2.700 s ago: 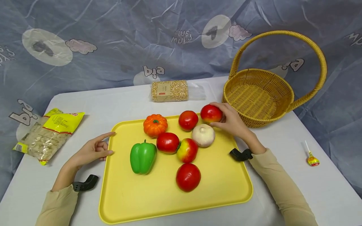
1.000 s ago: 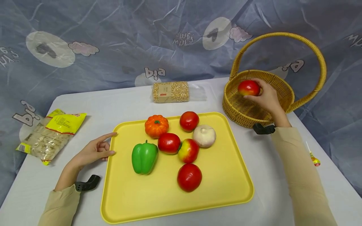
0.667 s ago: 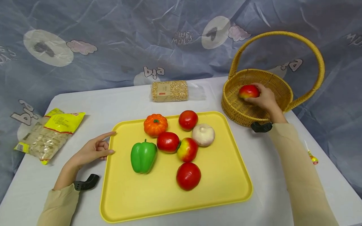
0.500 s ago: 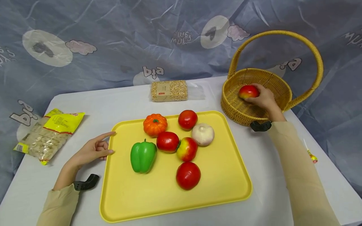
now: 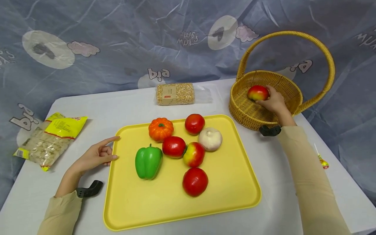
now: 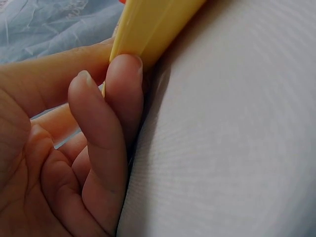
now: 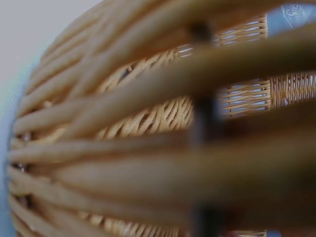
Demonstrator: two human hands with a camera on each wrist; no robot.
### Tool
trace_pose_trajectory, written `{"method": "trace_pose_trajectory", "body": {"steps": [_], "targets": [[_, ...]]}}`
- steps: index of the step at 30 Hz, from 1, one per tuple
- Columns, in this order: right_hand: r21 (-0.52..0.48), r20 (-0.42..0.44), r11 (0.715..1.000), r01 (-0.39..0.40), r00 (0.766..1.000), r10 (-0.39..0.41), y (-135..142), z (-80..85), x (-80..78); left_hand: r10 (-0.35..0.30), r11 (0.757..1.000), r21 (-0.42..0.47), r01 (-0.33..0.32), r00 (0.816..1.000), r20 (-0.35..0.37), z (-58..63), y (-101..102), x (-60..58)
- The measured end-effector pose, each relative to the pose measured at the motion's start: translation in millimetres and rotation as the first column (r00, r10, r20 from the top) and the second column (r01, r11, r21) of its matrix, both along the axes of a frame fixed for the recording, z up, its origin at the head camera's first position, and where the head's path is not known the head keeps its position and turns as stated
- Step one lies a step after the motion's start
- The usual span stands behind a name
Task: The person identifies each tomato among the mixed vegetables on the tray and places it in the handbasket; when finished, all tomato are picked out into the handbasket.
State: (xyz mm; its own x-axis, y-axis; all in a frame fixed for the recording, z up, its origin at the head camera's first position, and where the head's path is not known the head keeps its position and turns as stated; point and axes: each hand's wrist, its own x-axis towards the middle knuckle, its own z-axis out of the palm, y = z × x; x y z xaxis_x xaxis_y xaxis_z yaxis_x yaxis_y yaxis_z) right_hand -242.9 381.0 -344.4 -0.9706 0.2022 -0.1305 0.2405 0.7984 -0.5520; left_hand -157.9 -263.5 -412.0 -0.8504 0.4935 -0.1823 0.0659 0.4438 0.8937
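My left hand (image 5: 93, 156) holds the left rim of the yellow tray (image 5: 182, 215), fingertips at its edge; in the left wrist view, fingertips (image 6: 124, 74) touch the tray's side (image 6: 153, 29). Inside the wicker basket (image 5: 248, 114), my right hand (image 5: 274, 100) is beside a red-and-yellow apple (image 5: 258, 93), its fingers drawn back to the fruit's right side. The apple lies on the basket floor. Blurred wicker (image 7: 148, 168) fills the right wrist view, hiding the hand there.
The tray bears a green bell pepper (image 5: 148, 162), small pumpkin (image 5: 161, 129), garlic bulb (image 5: 210, 139) and several red fruits (image 5: 195, 181). A corn kernel packet (image 5: 175, 94), yellow-topped bag (image 5: 53, 140) and lollipop (image 5: 323, 162) lie around it. The basket handle (image 5: 332, 68) arches high.
My right hand carried the apple from the tray's far right corner into the basket, then loosened from it. The apple has tilted slightly. My left hand stays at the tray rim.
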Motion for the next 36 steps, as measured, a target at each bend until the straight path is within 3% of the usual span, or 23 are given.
{"method": "trace_pose_trajectory", "body": {"steps": [6,17,30,36], "targets": [[-0.013,0.006,0.999,-0.037,0.999,0.037,0,4.6,5.3,-0.002,1.0,0.006,0.002,1.0,0.002,-0.2,-2,0.4],[0.005,-0.019,0.999,-0.05,0.999,0.05,8,18.3,30.4,-0.011,1.0,-0.006,0.011,1.0,-0.001,0.0,-2,-0.9],[0.006,-0.237,0.999,-0.049,0.97,0.049,-19,39.5,58.5,-0.019,1.0,0.017,0.019,1.0,-0.004,-1.0,-3,-1.2],[-0.01,-0.354,0.999,-0.047,0.934,0.04,-38,45.1,69.4,-0.009,1.0,0.001,0.009,1.0,-0.002,-1.7,-4,-1.6]]}}
